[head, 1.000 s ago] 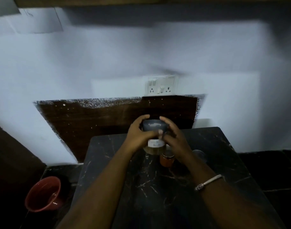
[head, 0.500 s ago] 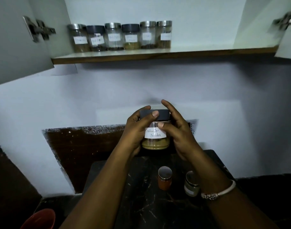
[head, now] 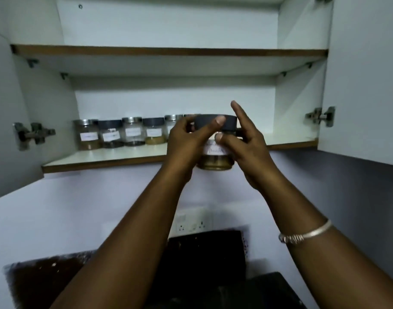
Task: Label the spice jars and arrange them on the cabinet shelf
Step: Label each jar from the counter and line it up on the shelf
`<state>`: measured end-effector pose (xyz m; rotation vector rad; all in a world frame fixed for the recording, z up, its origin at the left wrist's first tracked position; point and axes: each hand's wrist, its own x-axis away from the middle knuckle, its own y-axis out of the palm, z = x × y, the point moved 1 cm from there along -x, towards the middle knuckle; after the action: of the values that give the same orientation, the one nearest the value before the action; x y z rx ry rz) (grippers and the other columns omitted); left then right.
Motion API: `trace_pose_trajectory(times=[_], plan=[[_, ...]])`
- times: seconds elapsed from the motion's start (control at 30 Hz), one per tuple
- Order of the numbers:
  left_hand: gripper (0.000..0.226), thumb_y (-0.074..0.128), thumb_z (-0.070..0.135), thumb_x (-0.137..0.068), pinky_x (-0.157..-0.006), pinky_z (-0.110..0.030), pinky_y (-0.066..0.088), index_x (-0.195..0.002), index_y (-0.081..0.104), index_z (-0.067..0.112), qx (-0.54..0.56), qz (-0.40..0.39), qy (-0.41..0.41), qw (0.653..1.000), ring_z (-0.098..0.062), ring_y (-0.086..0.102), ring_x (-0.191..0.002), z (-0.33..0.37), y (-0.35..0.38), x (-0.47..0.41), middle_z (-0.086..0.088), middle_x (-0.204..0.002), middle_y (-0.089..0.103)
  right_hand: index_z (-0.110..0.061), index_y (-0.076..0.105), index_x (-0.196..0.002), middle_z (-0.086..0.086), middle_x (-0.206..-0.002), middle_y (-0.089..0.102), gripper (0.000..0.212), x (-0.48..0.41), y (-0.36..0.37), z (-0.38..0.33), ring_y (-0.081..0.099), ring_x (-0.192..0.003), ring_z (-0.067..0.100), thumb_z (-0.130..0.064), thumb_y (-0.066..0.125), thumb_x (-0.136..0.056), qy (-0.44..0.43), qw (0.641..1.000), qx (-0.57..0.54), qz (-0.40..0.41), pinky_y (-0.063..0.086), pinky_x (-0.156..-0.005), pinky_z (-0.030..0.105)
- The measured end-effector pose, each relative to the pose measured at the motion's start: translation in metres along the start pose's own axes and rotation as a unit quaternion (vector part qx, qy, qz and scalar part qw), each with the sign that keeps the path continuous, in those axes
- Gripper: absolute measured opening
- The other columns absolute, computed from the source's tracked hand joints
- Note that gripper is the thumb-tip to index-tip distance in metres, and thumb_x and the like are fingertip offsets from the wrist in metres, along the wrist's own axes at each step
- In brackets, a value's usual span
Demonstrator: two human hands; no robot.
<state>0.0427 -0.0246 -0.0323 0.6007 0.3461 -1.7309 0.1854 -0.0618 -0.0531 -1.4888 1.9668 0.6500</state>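
Observation:
A glass spice jar [head: 215, 162] with a dark lid, a white handwritten label and yellow-brown powder is held up in front of the lower cabinet shelf [head: 106, 157]. My left hand [head: 186, 141] grips its left side, thumb across the lid. My right hand [head: 246, 143] holds its right side with the thumb on the label and the index finger raised. A row of several labelled jars [head: 122, 134] stands at the back left of that shelf; the rightmost ones are hidden behind my left hand.
Both cabinet doors stand open, with hinges at left [head: 32, 133] and right [head: 320, 117]. The upper shelf [head: 168, 51] runs across above. A wall socket [head: 192, 223] sits below the cabinet, and the dark counter [head: 269, 291] shows at the bottom.
Both hands have lifted the jar from the counter up to the lower shelf's level. The view has tilted upward, so the counter jars have left the frame.

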Motion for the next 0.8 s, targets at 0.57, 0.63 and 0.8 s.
trace_pose_trajectory(times=[0.57, 0.63, 0.8], plan=[[0.048, 0.092, 0.033, -0.072, -0.089, -0.051, 0.062, -0.104, 0.068, 0.007, -0.1, 0.031, -0.125, 0.987, -0.032, 0.072, -0.097, -0.106, 0.037, -0.209, -0.013, -0.107, 0.073, -0.014, 0.056, -0.111, 0.014, -0.123, 0.067, 0.029, -0.201, -0.032, 0.121, 0.065, -0.097, 0.018, -0.016, 0.073, -0.087, 0.148, 0.946, 0.285, -0.05, 0.056, -0.08, 0.031], [0.038, 0.091, 0.026, -0.074, -0.076, -0.041, 0.061, -0.097, 0.065, 0.01, -0.108, 0.033, -0.135, 0.984, -0.026, 0.067, -0.085, -0.116, 0.041, -0.223, -0.011, -0.099, 0.069, -0.011, 0.06, -0.121, 0.016, -0.129, 0.064, 0.035, -0.212, -0.032, 0.13, 0.062, -0.115, 0.028, -0.019, 0.072, -0.089, 0.165, 0.932, 0.317, -0.061, 0.058, -0.093, 0.04], [0.039, 0.081, 0.003, -0.082, -0.075, -0.044, 0.064, -0.117, 0.064, 0.003, -0.137, 0.067, -0.171, 0.973, -0.032, 0.072, -0.091, -0.137, 0.042, -0.25, -0.017, -0.111, 0.071, -0.01, 0.059, -0.136, 0.014, -0.131, 0.064, 0.044, -0.237, -0.024, 0.149, 0.063, -0.119, 0.031, -0.014, 0.067, -0.093, 0.222, 0.915, 0.325, -0.082, 0.06, -0.094, 0.048]])
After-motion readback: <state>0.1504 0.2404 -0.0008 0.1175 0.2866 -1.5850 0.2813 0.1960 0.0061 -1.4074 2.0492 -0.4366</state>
